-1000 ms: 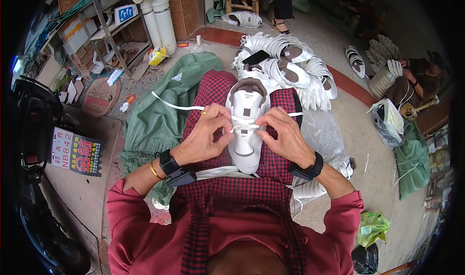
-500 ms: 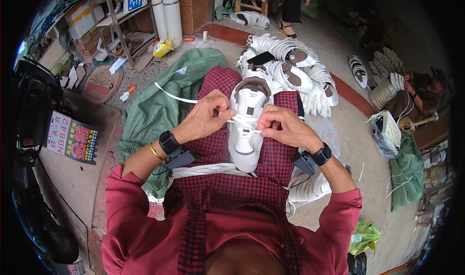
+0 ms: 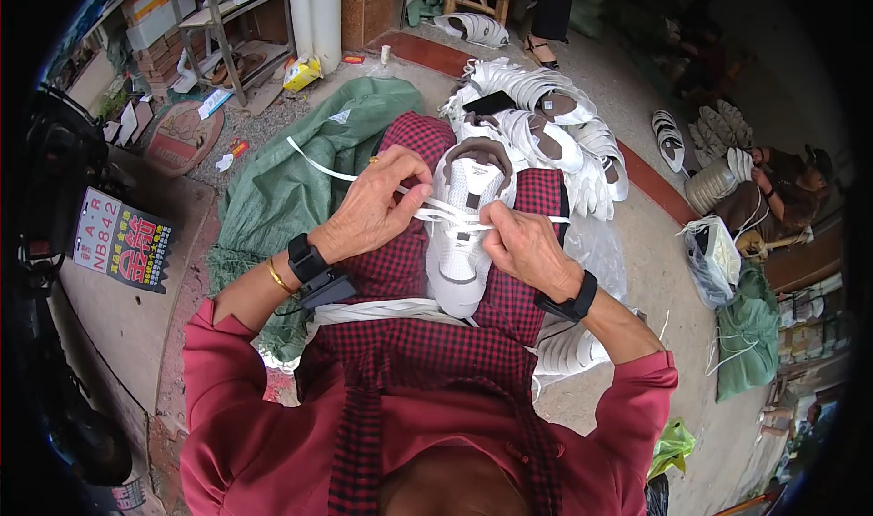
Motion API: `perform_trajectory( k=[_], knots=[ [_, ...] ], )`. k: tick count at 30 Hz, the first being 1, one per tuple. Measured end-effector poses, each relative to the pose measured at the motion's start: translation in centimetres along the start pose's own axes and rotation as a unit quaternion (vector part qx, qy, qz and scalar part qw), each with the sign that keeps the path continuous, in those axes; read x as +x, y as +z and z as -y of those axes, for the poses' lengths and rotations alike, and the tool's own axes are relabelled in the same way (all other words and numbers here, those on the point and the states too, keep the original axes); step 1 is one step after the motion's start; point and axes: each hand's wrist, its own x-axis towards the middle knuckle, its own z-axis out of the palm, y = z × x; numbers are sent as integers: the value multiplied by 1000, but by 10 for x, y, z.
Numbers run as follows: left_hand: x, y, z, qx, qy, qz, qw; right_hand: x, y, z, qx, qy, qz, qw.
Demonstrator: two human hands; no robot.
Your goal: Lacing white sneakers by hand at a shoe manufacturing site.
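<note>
A white shoe upper [image 3: 456,270] with a brown collar lies lengthwise over my checked apron, its toe toward me. White lace [image 3: 451,214] crosses its middle. My left hand [image 3: 380,198] is closed at the left of the upper, pinching the lace; one loose end runs out past it to the upper left. On the other side my right hand [image 3: 526,248] grips the lace between thumb and fingers, with an end sticking out to its right. A bundle of white laces [image 3: 391,311] lies across my lap below the toe.
Beyond my knees is a heap of white shoe uppers [image 3: 546,84] with a dark phone [image 3: 489,104] on it. A green sack [image 3: 282,189] lies at left. Another person [image 3: 787,184] sits at far right beside a green bag [image 3: 750,334]. A seated person's legs [image 3: 550,11] show at the back.
My left hand has moved slightly up and left, drawing the lace wider across the upper. My right hand has turned and shifted slightly; an end now shows to its right.
</note>
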Motion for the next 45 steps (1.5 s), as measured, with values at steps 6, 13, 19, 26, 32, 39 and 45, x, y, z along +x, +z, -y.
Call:
perform_trajectory(
  k=[6, 13, 19, 26, 32, 39, 45],
  knots=[
    [6, -6, 5, -119, -100, 167, 974, 1, 3, -5, -14, 19, 30, 999],
    [17, -53, 40, -246, -233, 216, 916, 3, -4, -9, 55, 48, 48, 996],
    [8, -38, 5, 13, -78, 90, 993, 2, -22, -10, 68, 69, -67, 993],
    [-5, -12, -27, 151, 71, 183, 969, -10, -30, -7, 130, 160, 35, 978],
    [4, -7, -7, -132, -95, 186, 969, -2, -37, -19, 205, 218, 1, 954],
    [-2, 15, -18, -29, -36, 115, 992, -38, -94, -55, 164, 216, -173, 947],
    [5, 4, -12, -33, -57, 88, 994, -41, -74, -50, 104, 247, -106, 957]
  ],
)
